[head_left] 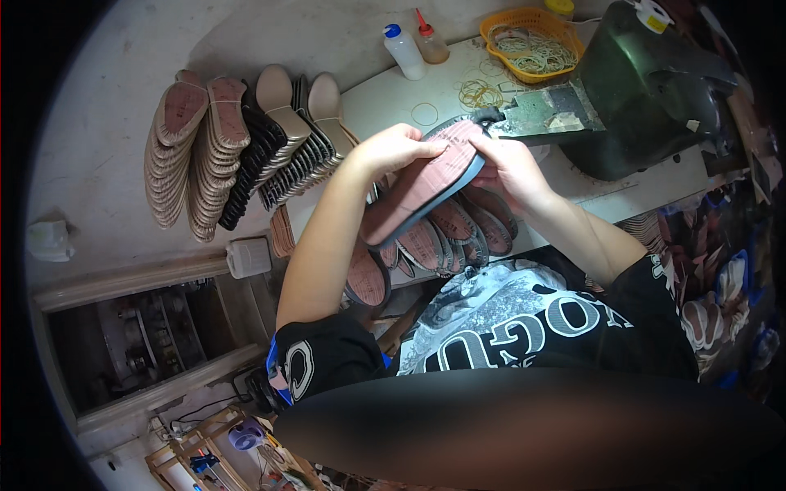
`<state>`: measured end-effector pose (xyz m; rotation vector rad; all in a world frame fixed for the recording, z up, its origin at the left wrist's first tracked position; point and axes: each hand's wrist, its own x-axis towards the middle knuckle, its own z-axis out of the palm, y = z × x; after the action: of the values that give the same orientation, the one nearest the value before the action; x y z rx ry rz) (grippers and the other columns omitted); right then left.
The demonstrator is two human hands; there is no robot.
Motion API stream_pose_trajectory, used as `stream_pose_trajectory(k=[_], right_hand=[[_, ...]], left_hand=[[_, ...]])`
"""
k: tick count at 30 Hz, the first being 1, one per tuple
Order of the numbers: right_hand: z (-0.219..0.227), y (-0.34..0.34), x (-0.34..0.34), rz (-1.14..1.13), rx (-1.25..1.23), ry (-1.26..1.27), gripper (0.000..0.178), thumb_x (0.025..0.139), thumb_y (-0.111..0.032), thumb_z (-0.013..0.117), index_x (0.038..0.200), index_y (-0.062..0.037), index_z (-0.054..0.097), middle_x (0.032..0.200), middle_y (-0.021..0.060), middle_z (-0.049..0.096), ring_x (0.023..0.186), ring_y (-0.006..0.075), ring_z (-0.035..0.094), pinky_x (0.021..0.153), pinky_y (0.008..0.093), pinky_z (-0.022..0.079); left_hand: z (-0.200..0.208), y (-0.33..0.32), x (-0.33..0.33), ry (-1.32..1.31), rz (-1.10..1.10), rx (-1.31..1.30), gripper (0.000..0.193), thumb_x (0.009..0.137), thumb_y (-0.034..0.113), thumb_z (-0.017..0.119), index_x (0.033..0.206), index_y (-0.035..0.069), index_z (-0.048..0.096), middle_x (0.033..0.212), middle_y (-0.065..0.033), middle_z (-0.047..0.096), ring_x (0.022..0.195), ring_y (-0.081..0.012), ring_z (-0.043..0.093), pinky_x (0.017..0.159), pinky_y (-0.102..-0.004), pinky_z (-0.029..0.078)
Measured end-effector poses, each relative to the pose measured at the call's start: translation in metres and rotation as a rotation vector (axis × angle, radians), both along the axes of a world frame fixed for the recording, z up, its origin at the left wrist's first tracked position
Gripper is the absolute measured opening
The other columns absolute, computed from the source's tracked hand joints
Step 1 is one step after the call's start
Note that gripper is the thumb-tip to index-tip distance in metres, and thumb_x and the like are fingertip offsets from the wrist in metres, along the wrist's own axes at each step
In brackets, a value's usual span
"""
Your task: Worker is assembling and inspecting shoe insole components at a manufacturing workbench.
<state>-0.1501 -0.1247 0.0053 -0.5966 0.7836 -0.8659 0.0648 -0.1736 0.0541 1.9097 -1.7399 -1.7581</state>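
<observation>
A shoe sole (pixel 416 190) with a reddish-brown patterned face and a dark grey edge is held up slantwise over the front of the table. My left hand (pixel 395 150) grips its far end from the left, the thumb lying on the patterned face. From the right, my right hand (pixel 514 170) has closed on the same end, with the thumb near the edge. The far end of the sole sits close to the tip of the green machine arm (pixel 544 113); whether they touch I cannot tell. Several similar soles (pixel 452 221) lie below it, partly hidden by it.
Tall bundles of beige and reddish insoles (pixel 176 155) stand at the left, beside black-edged ones (pixel 255 147). Behind are a white bottle (pixel 404 54), a red-tipped bottle (pixel 432 45), loose rubber bands (pixel 481 94) and a yellow basket (pixel 532 69). The bulky green machine (pixel 630 98) occupies the right.
</observation>
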Motion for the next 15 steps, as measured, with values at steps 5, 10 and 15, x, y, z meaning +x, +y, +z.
stream_pose_trajectory(k=[5, 10, 15], right_hand=[[-0.009, 0.007, -0.01, 0.043, -0.168, 0.015, 0.027, 0.088, -0.028, 0.062, 0.099, -0.0041, 0.063, 0.088, 0.0033, 0.066, 0.074, 0.0078, 0.062, 0.064, 0.0216, 0.051], [-0.005, 0.052, -0.022, 0.069, -0.241, 0.124, 0.03, 0.087, -0.019, 0.064, 0.11, 0.0002, 0.061, 0.1, 0.0039, 0.064, 0.089, 0.0087, 0.059, 0.078, 0.0241, 0.048], [-0.022, 0.042, -0.039, 0.082, -0.292, 0.137, 0.031, 0.087, -0.018, 0.066, 0.109, 0.0024, 0.06, 0.096, 0.0053, 0.066, 0.083, 0.0092, 0.061, 0.075, 0.0239, 0.049]], left_hand=[[0.008, 0.027, -0.031, 0.146, 0.165, 0.001, 0.043, 0.084, 0.043, 0.064, 0.086, 0.0, 0.067, 0.073, -0.0091, 0.066, 0.057, -0.017, 0.062, 0.051, -0.0288, 0.05], [0.003, 0.045, -0.038, 0.231, 0.292, 0.086, 0.053, 0.087, 0.047, 0.059, 0.083, -0.006, 0.066, 0.068, -0.0186, 0.066, 0.046, -0.023, 0.062, 0.045, -0.0291, 0.052], [-0.01, 0.057, -0.042, 0.377, 0.335, 0.041, 0.043, 0.084, 0.041, 0.066, 0.079, -0.002, 0.067, 0.057, -0.0119, 0.063, 0.038, -0.0146, 0.056, 0.036, -0.0221, 0.041]])
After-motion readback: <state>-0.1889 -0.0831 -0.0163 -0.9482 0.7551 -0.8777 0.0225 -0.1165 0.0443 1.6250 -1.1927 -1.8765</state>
